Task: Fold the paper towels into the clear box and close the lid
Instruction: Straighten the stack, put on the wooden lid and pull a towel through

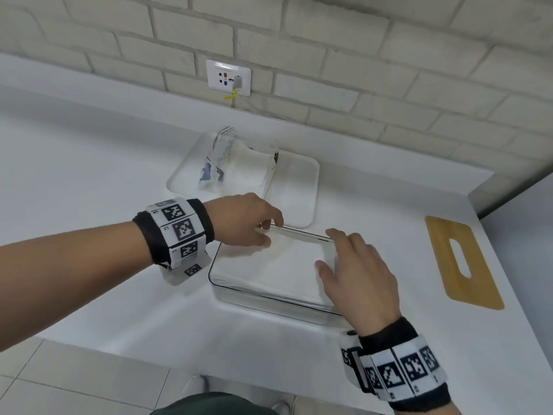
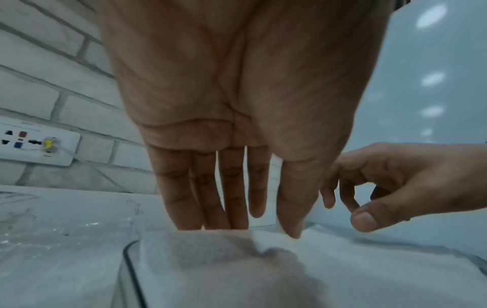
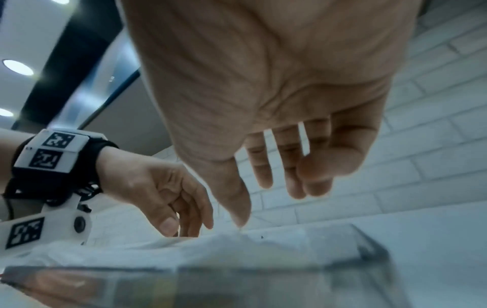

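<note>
A white tray point(image 1: 302, 187) behind the clear box point(image 1: 239, 290) holds a torn printed wrapper point(image 1: 223, 157); the tan lid point(image 1: 462, 262) with its slot lies well apart on the right of the white desk point(image 1: 89, 181). A wall socket point(image 1: 228, 77) sits in the pale brick wall point(image 1: 359, 55). The paper towels point(image 1: 284, 265) lie inside the box. The left hand point(image 1: 244, 220) has straight fingers point(image 2: 208, 198) touching the towels at the far-left corner; the right hand point(image 1: 359, 274) hovers over the right side, fingers loosely spread, holding nothing.
</note>
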Action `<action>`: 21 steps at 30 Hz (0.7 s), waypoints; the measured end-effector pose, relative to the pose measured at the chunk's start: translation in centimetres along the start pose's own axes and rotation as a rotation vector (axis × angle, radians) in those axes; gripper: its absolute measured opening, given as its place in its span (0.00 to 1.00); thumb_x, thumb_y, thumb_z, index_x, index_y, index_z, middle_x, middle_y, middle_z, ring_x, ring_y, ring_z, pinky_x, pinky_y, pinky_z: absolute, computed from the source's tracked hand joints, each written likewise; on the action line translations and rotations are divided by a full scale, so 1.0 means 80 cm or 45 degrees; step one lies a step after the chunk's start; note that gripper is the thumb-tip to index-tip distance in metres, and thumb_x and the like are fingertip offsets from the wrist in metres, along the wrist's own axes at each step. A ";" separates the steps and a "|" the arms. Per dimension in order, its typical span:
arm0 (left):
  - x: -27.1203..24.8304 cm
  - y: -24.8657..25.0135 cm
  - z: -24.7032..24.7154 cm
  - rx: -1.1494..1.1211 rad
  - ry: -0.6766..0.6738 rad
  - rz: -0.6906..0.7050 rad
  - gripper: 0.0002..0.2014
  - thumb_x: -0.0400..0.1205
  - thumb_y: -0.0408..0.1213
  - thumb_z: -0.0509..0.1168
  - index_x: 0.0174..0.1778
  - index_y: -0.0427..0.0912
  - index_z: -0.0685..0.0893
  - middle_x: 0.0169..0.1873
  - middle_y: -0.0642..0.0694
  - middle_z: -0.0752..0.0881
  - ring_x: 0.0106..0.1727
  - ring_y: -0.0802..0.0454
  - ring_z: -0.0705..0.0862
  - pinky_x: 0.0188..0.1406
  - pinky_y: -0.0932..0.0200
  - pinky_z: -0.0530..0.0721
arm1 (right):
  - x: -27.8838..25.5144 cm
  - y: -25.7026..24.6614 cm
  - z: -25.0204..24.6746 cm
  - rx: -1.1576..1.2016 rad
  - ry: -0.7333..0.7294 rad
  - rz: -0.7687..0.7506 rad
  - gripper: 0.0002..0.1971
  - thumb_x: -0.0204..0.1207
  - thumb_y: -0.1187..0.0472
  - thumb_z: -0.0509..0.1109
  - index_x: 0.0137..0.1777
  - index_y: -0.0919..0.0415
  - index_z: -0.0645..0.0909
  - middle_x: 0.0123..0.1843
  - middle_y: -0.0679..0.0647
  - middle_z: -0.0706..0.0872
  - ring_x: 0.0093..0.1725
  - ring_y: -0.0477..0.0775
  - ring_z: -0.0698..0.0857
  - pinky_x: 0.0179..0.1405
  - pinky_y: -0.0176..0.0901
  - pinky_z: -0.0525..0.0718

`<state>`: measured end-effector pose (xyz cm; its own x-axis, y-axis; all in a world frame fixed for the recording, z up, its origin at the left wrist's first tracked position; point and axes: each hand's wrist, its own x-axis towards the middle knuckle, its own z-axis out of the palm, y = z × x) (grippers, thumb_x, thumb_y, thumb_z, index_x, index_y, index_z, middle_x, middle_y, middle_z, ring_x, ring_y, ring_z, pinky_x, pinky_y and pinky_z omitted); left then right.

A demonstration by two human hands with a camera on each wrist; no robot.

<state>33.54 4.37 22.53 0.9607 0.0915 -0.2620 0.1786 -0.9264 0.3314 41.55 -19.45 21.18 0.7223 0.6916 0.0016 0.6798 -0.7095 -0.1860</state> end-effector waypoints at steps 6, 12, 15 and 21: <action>-0.006 -0.008 0.017 0.070 0.077 -0.074 0.14 0.82 0.47 0.72 0.63 0.54 0.88 0.52 0.57 0.82 0.56 0.54 0.82 0.49 0.54 0.81 | 0.003 -0.005 0.003 0.134 -0.294 -0.243 0.16 0.83 0.45 0.64 0.68 0.41 0.84 0.67 0.38 0.80 0.67 0.46 0.80 0.59 0.47 0.82; -0.007 -0.007 0.022 -0.025 0.154 -0.087 0.15 0.82 0.44 0.73 0.65 0.56 0.87 0.50 0.60 0.83 0.58 0.52 0.83 0.54 0.51 0.84 | 0.012 0.000 0.000 0.074 -0.475 -0.269 0.17 0.83 0.45 0.63 0.69 0.40 0.83 0.71 0.36 0.79 0.69 0.45 0.80 0.64 0.47 0.81; -0.006 -0.006 0.025 0.006 0.134 -0.126 0.17 0.84 0.51 0.70 0.69 0.54 0.86 0.57 0.55 0.84 0.63 0.51 0.81 0.57 0.52 0.82 | 0.014 0.001 -0.001 0.060 -0.488 -0.282 0.17 0.83 0.44 0.64 0.69 0.39 0.83 0.70 0.36 0.79 0.69 0.45 0.79 0.64 0.46 0.81; -0.013 -0.003 0.025 0.003 0.151 -0.092 0.10 0.83 0.45 0.70 0.59 0.55 0.90 0.55 0.55 0.85 0.59 0.51 0.83 0.53 0.52 0.83 | 0.014 -0.004 0.000 0.024 -0.489 -0.272 0.17 0.82 0.43 0.65 0.68 0.38 0.83 0.68 0.36 0.78 0.68 0.45 0.79 0.61 0.47 0.82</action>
<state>32.07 3.75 20.94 0.9637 0.2007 -0.1759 0.2481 -0.9167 0.3132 42.10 -18.46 21.24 0.4633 0.8252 -0.3231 0.8037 -0.5449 -0.2391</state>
